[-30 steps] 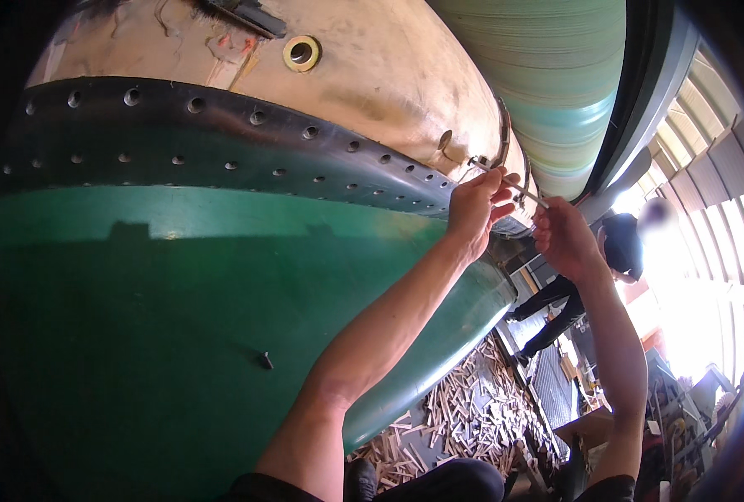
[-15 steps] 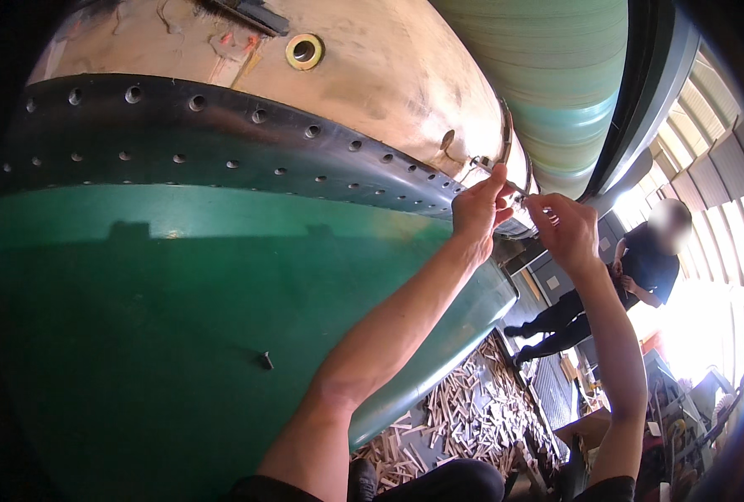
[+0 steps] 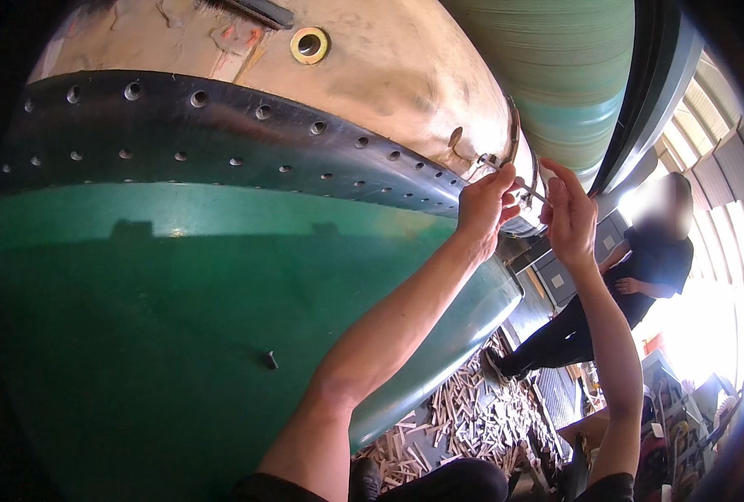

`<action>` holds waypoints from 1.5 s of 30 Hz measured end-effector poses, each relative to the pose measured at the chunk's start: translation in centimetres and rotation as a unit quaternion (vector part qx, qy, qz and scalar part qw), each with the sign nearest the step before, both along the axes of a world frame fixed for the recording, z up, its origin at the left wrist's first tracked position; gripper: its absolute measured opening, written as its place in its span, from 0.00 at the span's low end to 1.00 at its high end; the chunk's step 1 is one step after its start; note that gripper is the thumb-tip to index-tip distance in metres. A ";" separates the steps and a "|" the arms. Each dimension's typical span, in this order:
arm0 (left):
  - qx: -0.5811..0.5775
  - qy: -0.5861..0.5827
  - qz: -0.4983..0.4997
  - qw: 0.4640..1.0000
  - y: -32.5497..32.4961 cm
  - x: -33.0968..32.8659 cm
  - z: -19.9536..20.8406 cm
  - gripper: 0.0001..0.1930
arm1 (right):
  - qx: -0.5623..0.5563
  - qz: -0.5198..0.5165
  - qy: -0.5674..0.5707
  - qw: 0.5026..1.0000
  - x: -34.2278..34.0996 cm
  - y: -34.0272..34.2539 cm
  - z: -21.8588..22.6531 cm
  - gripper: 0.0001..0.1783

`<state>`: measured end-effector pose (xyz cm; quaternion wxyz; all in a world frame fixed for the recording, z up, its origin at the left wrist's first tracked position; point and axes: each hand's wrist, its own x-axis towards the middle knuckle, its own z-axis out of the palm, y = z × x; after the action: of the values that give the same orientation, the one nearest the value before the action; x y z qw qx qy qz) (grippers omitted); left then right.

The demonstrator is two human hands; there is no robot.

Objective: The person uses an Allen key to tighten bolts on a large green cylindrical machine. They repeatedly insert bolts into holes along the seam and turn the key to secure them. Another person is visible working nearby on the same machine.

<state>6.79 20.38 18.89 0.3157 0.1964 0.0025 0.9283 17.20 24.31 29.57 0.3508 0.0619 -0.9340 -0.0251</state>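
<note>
Through left grip (image 3: 481,206), thin metal rod (image 3: 533,195)

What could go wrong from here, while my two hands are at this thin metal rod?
The thin metal rod might slip or twist: the left hand pinches it, while the right hand has its fingers extended at the other end.

The small dark piece lies loose on the green surface; a bump could knock it away.

Wooden pieces lie scattered near your shoe, perhaps a slipping risk.

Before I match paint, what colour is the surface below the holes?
Green surface, best in the head view.
</note>
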 end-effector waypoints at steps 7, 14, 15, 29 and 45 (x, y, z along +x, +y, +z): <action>-0.036 0.008 -0.002 0.999 -0.6 0.1 0.3 0.12 | -0.211 0.123 -0.009 0.970 -0.2 2.2 -3.0 0.19; -0.066 0.088 0.011 0.994 -1.6 0.3 -1.2 0.16 | -0.418 0.181 0.112 0.883 -2.0 3.6 -7.5 0.19; -0.126 0.131 0.021 0.983 -2.2 0.1 -1.8 0.20 | -0.382 0.176 0.132 0.898 -2.4 3.8 -7.8 0.18; -0.328 0.248 0.025 0.911 -5.0 -2.1 -8.7 0.17 | 0.044 -0.127 0.083 0.987 -6.0 2.3 -5.8 0.12; -0.312 0.238 -0.001 0.920 -5.9 -2.5 -9.9 0.18 | 0.041 -0.116 0.103 0.987 -6.6 2.8 -7.3 0.12</action>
<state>4.30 14.44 9.02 0.3520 0.3025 0.3670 0.8061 10.59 27.13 22.22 0.4367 -0.0355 -0.8922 -0.1098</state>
